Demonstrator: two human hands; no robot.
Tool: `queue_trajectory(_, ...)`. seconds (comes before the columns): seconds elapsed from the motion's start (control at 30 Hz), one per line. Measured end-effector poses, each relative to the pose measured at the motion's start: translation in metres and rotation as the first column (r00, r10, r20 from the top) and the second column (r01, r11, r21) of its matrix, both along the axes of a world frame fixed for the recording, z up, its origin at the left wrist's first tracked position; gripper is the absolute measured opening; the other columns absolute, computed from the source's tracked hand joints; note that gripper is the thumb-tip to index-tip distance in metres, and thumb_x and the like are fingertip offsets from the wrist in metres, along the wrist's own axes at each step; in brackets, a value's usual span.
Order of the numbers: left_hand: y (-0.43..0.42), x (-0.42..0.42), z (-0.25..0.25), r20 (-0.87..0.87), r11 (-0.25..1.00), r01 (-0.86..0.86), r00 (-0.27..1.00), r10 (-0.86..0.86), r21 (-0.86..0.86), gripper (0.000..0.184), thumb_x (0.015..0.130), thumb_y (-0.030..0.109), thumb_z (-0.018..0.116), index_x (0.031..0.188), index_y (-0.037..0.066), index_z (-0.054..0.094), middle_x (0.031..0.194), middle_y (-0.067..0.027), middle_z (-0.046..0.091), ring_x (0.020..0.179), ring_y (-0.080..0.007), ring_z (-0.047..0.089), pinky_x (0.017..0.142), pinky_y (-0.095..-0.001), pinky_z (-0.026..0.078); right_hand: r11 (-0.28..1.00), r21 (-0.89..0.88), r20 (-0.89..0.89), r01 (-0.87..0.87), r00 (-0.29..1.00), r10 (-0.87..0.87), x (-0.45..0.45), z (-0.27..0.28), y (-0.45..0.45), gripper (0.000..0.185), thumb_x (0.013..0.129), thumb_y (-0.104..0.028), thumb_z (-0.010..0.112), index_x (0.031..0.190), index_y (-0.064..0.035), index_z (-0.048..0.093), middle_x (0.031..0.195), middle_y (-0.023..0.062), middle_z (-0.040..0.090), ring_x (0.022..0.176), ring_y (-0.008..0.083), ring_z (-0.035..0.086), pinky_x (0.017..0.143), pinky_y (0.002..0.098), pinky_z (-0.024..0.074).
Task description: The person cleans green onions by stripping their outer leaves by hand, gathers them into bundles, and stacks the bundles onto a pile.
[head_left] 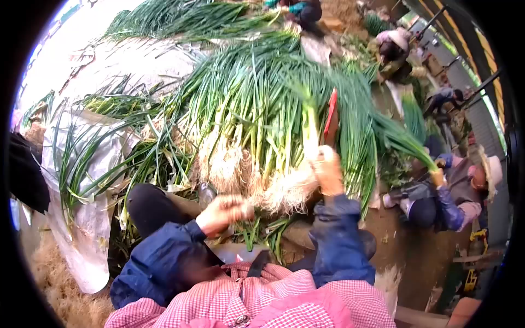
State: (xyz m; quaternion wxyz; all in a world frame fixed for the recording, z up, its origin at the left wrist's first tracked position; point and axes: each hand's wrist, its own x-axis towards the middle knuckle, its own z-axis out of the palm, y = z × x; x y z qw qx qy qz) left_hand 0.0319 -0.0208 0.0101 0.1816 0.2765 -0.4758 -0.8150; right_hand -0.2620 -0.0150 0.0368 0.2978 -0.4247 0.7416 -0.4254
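A wide heap of green onions [240, 104] with pale, hairy roots lies in front of me. My right hand [328, 169] is closed around the white stems of a green onion [310, 123], whose leafy end points away from me and is blurred. Just beyond that hand a red strip-like object [331, 117] stands up among the leaves. My left hand [221, 215] is curled, nearer to my body, below the root ends [224, 164]; whether anything is inside its fingers is hidden by blur.
Pale sheeting with loose onions [90, 218] lies at the left, above a pile of trimmed roots [65, 273]. A co-worker at the right holds a bunch of green onions [407, 139]. Other people crouch at the upper right. My knees flank the near edge.
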Motion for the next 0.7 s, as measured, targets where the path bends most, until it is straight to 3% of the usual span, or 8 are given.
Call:
queue_trajectory(0.07,-0.011,-0.025,-0.009,0.006,0.96,-0.233,0.972,0.235,0.156,0.022,0.086,0.016,0.055,0.106,0.005,0.053,0.104,-0.0063,0.06,0.095,-0.013,0.055,0.08,-0.0241,0.042,1.0,0.018,0.367,0.007,0.93,-0.014,0.009,0.01,0.024,0.025,0.074,-0.012,0.064,0.092,0.0011,0.054,0.078,0.011,0.062,0.072,0.0179,0.061,0.066,0.0328,0.051)
queue_trajectory(0.13,-0.01,-0.056,-0.039,-0.058,0.956,-0.171,0.98,0.19,0.238,0.021,0.087,0.016,0.055,0.105,0.008,0.049,0.098,-0.0025,0.056,0.089,-0.0103,0.052,0.076,-0.0218,0.041,0.995,0.097,0.522,-0.032,0.852,-0.024,0.046,-0.055,0.047,0.033,0.074,-0.014,0.065,0.1,0.0016,0.053,0.084,0.0124,0.06,0.084,0.0193,0.059,0.078,0.0354,0.0479)
queue_trajectory(0.23,0.026,-0.081,-0.05,-0.063,0.96,-0.222,0.97,0.236,0.173,0.016,0.086,0.003,0.053,0.097,0.011,0.045,0.089,-0.0002,0.049,0.081,-0.0075,0.046,0.071,-0.0228,0.041,0.974,0.107,0.52,-0.202,0.846,0.118,0.061,-0.089,0.046,0.035,0.075,-0.012,0.065,0.104,0.002,0.051,0.09,0.0118,0.059,0.09,0.0194,0.056,0.086,0.034,0.044)
queue_trajectory(0.37,0.039,-0.089,-0.047,-0.113,0.917,-0.311,0.931,0.346,0.249,0.021,0.083,-0.001,0.055,0.096,0.008,0.041,0.086,-0.0003,0.046,0.078,-0.0083,0.045,0.071,-0.0211,0.04,0.981,0.062,0.652,-0.185,0.751,0.101,0.045,-0.046,0.007,0.03,0.085,-0.023,0.052,0.103,0.0011,0.049,0.083,0.0063,0.056,0.073,0.0157,0.054,0.072,0.0298,0.0472)
queue_trajectory(0.43,0.043,-0.095,-0.003,0.015,0.953,-0.277,0.96,0.281,-0.119,0.024,0.082,-0.002,0.056,0.096,0.009,0.039,0.084,0.0003,0.043,0.077,-0.0081,0.044,0.07,-0.0218,0.039,0.998,-0.035,0.671,-0.046,0.739,0.057,0.037,-0.009,-0.025,0.031,0.084,-0.025,0.054,0.101,0.0002,0.048,0.084,0.007,0.054,0.067,0.0131,0.053,0.055,0.0241,0.0484)
queue_trajectory(0.53,0.066,-0.095,0.074,-0.285,0.958,-0.278,0.914,0.287,0.073,0.026,0.084,-0.006,0.049,0.103,0.009,0.037,0.093,0.0005,0.044,0.081,-0.0051,0.044,0.07,-0.0184,0.038,0.943,-0.316,0.734,0.107,0.657,0.171,0.046,0.057,-0.05,0.022,0.085,-0.017,0.053,0.098,0.0004,0.048,0.083,0.0071,0.053,0.062,0.0116,0.051,0.049,0.0211,0.0463)
queue_trajectory(0.63,0.065,-0.075,0.062,-0.158,0.942,-0.327,0.937,0.312,-0.075,0.028,0.082,-0.007,0.05,0.098,0.009,0.035,0.092,-0.0013,0.043,0.078,-0.0066,0.044,0.069,-0.0198,0.04,0.882,-0.432,0.332,-0.189,0.875,0.351,0.05,0.031,-0.078,0.023,0.088,-0.02,0.049,0.1,0.0002,0.047,0.08,0.0062,0.05,0.058,0.0121,0.047,0.043,0.0212,0.0417)
queue_trajectory(0.7,0.065,-0.066,0.001,-0.089,0.918,-0.39,0.914,0.395,0.07,0.027,0.083,-0.004,0.052,0.098,0.009,0.033,0.086,-0.001,0.041,0.077,-0.0073,0.043,0.066,-0.0196,0.041,0.99,0.078,0.19,-0.119,0.976,0.102,0.066,-0.008,-0.069,0.03,0.095,-0.026,0.036,0.106,-0.0006,0.048,0.065,0.0034,0.042,0.049,0.0103,0.04,0.038,0.0239,0.0358)
